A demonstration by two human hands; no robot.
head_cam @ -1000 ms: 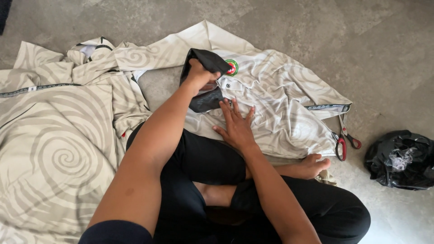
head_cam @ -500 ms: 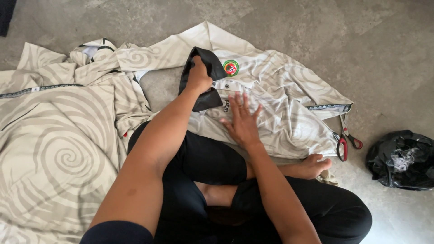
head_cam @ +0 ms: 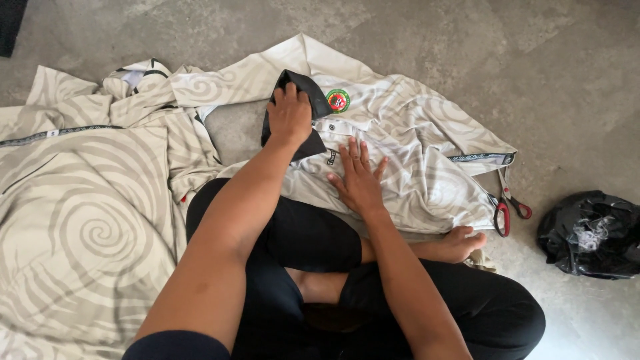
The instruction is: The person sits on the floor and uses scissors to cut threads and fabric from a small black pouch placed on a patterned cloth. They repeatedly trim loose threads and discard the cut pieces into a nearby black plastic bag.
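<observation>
A cream swirl-patterned polo shirt (head_cam: 413, 160) lies spread on the grey concrete floor (head_cam: 533, 60), far of the crossed legs. The right hand (head_cam: 359, 179) presses flat, fingers spread, on its chest; the left hand (head_cam: 289, 113) grasps the black collar (head_cam: 308, 90). A hard tug could bunch the loose cloth. The red-handled scissors (head_cam: 508, 203) near the right hem could snag it.

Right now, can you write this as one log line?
left hand: on black collar | right hand: flat on patterned shirt | scissors: on floor

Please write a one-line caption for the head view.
Seated person's left hand grips shirt's black collar; right hand lies flat on swirl-patterned shirt.
</observation>
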